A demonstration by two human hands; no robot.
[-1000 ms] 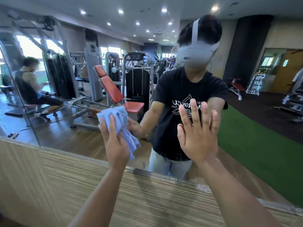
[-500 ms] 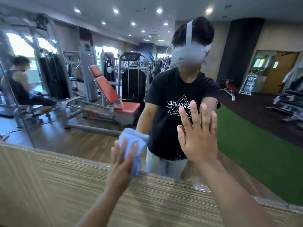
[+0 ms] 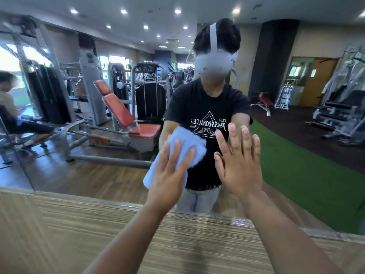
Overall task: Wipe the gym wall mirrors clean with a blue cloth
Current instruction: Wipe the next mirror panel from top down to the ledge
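The wall mirror (image 3: 83,171) fills the upper view and reflects the gym and me. A light blue cloth (image 3: 186,144) lies bunched against the glass just above the mirror's lower edge. My left hand (image 3: 169,175) presses it flat to the mirror with straight, spread fingers. Just to the right of the cloth, my right hand (image 3: 240,165) rests palm-flat on the glass, fingers straight and pointing up, holding nothing.
A striped wood-grain wall panel (image 3: 98,230) runs below the mirror's bottom edge. A vertical seam (image 3: 19,155) splits the mirror at the far left. Reflected gym machines, a red bench and a seated person lie behind me.
My left hand has swept the cloth rightward and upward across the glass, ending next to my right hand. The right hand has stayed planted on the mirror.
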